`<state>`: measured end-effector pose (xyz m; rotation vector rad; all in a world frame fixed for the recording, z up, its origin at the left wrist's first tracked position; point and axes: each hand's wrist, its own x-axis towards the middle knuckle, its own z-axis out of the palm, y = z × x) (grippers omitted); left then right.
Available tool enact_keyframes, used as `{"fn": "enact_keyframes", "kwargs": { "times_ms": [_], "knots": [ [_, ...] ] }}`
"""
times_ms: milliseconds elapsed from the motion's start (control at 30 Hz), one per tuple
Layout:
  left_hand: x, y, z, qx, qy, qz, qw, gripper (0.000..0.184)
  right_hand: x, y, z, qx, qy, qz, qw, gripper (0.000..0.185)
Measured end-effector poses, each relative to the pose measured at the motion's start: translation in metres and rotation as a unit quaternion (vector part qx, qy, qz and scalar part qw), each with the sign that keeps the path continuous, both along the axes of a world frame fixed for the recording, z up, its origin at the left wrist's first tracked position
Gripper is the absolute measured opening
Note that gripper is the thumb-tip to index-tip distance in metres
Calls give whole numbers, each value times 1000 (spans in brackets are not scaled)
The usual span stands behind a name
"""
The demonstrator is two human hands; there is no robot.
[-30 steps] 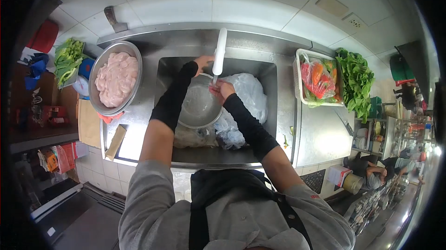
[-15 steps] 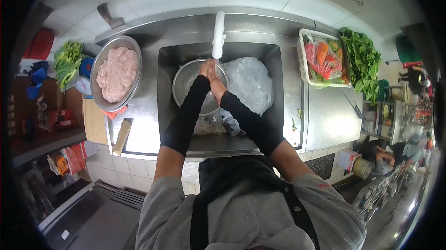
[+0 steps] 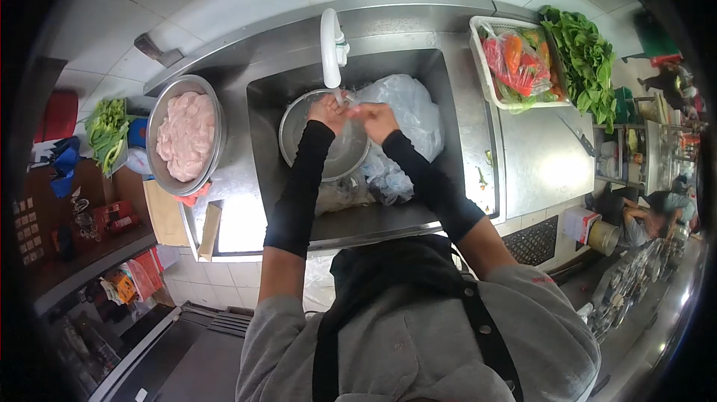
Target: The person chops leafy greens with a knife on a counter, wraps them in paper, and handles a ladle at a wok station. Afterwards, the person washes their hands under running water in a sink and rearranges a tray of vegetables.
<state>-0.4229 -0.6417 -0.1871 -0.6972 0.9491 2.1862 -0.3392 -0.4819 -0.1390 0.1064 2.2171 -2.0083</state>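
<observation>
Under the white faucet (image 3: pixel 331 47), my left hand (image 3: pixel 327 113) is held palm up with its fingers apart and nothing visible in it. Close beside it on the right, my right hand (image 3: pixel 379 120) has its fingers bent together, the tips blurred near the left fingers. Whatever they may hold cannot be made out. Both hands are above a round metal bowl (image 3: pixel 288 144) in the sink (image 3: pixel 267 200). Clear plastic bags (image 3: pixel 411 114) fill the sink's right side, some lying below the bowl.
A metal basin (image 3: pixel 218 149) of pale raw meat (image 3: pixel 184 137) stands left of the sink. To the right are a white basket (image 3: pixel 482 66) of bagged peppers, leafy greens (image 3: pixel 582 66), and a knife (image 3: pixel 586 145) on a board (image 3: pixel 538 159). Several people are far right.
My hands were pressed together under the faucet and are now apart, the right one shifted to the right. The whole view has turned slightly.
</observation>
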Motion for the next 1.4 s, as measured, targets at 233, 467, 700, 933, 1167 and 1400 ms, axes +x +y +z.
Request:
{"fn": "enact_keyframes", "kwargs": {
  "times_ms": [233, 467, 700, 933, 1167, 1400],
  "knots": [
    [19, 32, 35, -53, 6, 22, 998, 55, -19, -88, -55, 86, 55, -153, 983, 42],
    [40, 34, 47, 20, 103, 70, 992, 37, -50, -8, -86, -223, -231, -158, 934, 52],
    [37, 24, 36, -79, 20, 32, 996, 29, -22, -47, -31, -415, -192, -165, 874, 26],
    [61, -51, 43, -323, 28, -63, 944, 36, -38, -36, -17, 44, -31, -121, 991, 14],
    [121, -88, 34, -464, 136, -142, 864, 54, -39, -20, 14, 82, 14, -191, 978, 21],
    [125, -51, 42, -424, 234, -134, 865, 45, 10, -6, -7, 240, 116, -20, 964, 19]
  ]
}}
